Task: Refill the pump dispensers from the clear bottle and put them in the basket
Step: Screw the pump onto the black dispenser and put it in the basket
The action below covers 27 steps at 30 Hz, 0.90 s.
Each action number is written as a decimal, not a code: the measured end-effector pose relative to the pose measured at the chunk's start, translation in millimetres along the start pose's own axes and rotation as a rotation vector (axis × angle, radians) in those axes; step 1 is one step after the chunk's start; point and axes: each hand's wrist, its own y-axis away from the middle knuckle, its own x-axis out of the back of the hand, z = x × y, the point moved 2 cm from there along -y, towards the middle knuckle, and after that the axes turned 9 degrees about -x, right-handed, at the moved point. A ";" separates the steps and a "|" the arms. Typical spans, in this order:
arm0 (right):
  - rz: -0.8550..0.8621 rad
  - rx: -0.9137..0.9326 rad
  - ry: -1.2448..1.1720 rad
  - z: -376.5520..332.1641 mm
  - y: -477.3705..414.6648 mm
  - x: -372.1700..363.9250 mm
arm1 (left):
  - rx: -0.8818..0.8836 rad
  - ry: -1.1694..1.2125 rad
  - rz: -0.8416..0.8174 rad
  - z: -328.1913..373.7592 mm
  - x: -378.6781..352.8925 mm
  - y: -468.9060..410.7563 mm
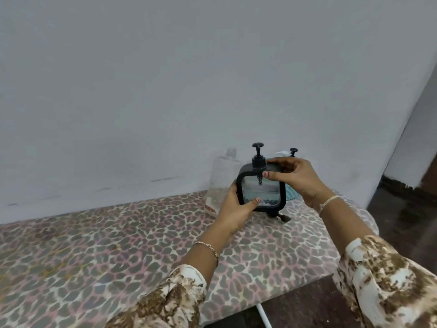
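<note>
Head view: curled fingers (280, 160) of the left hand (236, 207) and right hand (296, 177) clamp the dispenser (260, 191), held upright just in front of the bottle (220, 181) and basket (292, 194) at far right; with the pump on, this looks like the placing step, which calls for lifting it over the basket's rim.

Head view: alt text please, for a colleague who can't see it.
The left hand and right hand hold a square black-framed pump dispenser upright over a leopard-print table. A clear bottle stands behind it on the left; a teal basket shows behind on the right.
</note>
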 end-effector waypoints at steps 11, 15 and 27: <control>0.300 -0.003 -0.063 13.4 -53.2 36.0 | -0.197 -0.735 0.299 -28.6 -9.7 -56.5; 0.392 -0.017 -0.117 24.1 -67.1 33.6 | -0.105 -0.969 0.274 -50.4 11.4 -80.1; 0.603 -0.019 -0.126 27.1 -93.6 18.6 | 0.171 -0.870 0.217 -84.8 34.3 -96.5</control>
